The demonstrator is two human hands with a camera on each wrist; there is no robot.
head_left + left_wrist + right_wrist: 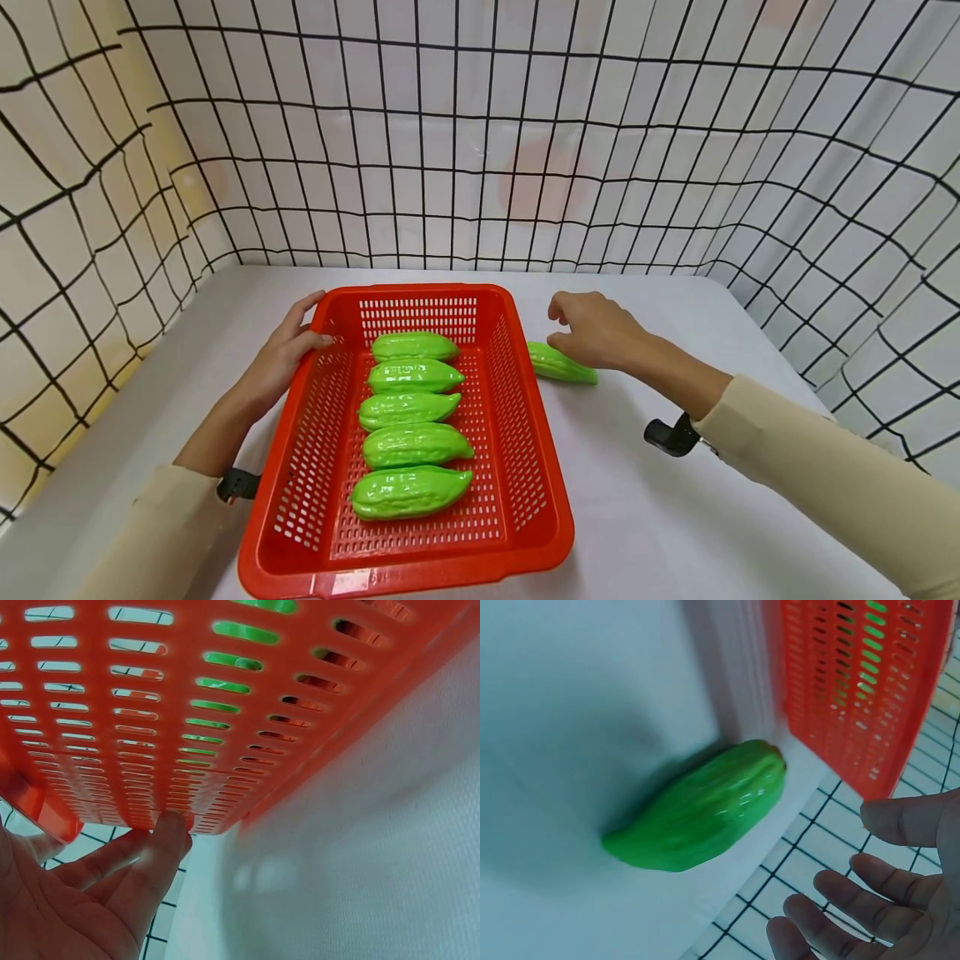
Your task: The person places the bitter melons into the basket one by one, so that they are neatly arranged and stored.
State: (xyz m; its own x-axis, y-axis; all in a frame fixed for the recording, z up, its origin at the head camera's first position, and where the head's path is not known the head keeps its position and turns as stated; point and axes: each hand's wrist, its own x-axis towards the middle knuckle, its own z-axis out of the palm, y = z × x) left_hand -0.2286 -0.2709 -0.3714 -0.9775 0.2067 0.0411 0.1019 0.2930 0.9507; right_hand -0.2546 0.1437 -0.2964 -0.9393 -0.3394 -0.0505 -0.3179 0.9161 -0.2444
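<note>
A red plastic basket with slotted walls holds several glossy green bitter melons, laid in a column with their tips to the right. My left hand grips the basket's left rim near the far corner, the thumb over the edge and the fingers against the outer wall. Outside, by the basket's right wall, another bitter melon lies on the white surface. Just above it is my right hand, fingers loosely bent and spread from the thumb, holding nothing; the right wrist view shows this melon whole.
Black wire grid panels over white sheeting stand at the back and on both sides. The white tabletop runs along the basket's right side. Dark wrist straps and beige sleeves are on both arms.
</note>
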